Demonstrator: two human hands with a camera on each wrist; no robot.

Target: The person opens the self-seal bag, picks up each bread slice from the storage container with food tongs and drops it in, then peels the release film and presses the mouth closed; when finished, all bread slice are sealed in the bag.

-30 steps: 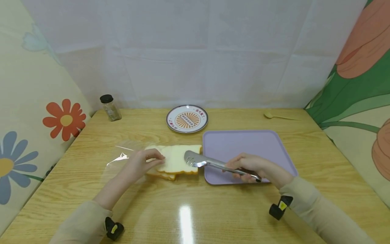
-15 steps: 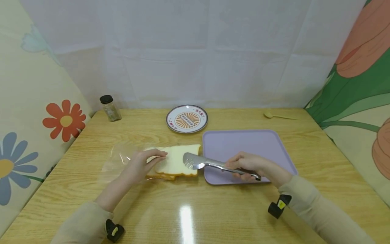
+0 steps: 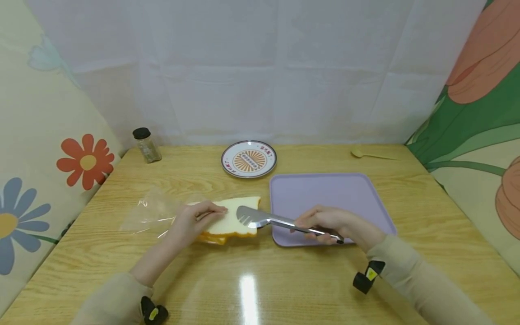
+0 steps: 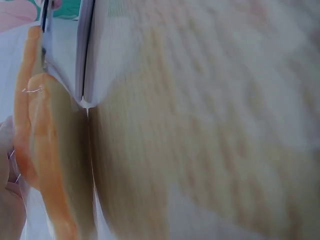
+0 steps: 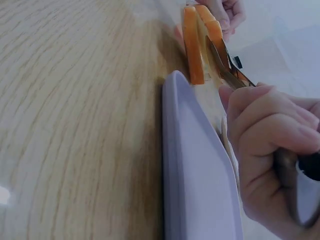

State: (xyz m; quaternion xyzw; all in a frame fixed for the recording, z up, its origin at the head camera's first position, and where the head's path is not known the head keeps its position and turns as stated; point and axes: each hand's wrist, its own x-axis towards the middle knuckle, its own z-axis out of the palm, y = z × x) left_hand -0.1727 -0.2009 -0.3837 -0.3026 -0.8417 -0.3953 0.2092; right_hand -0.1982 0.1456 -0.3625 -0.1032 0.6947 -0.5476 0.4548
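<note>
My right hand [image 3: 327, 223] grips a pair of metal tongs [image 3: 280, 221]. The slotted tip of the tongs lies over the upper slice of bread [image 3: 239, 223], and the right wrist view has the jaws on both faces of that slice. A second bread slice [image 4: 52, 155] sits beneath it, inside a clear plastic bag [image 3: 152, 212]. My left hand [image 3: 192, 225] is at the left part of the bread, thumb and forefinger pinching the bag by its mouth; the film shows only faintly there. In the left wrist view, part of the left hand [image 4: 10, 195] shows beside the bread.
Just right of the bread lies a lavender tray [image 3: 333, 189], partly under my right hand. Behind stand a patterned plate [image 3: 249, 159] and, far left, a jar with a black lid [image 3: 147, 145]. A yellowish spoon [image 3: 371, 155] lies at the back right.
Both hands, the tongs and the upper slice have shifted slightly left and nearer. The bag's loose end has spread further left. The right hand keeps its grip on the tongs.
</note>
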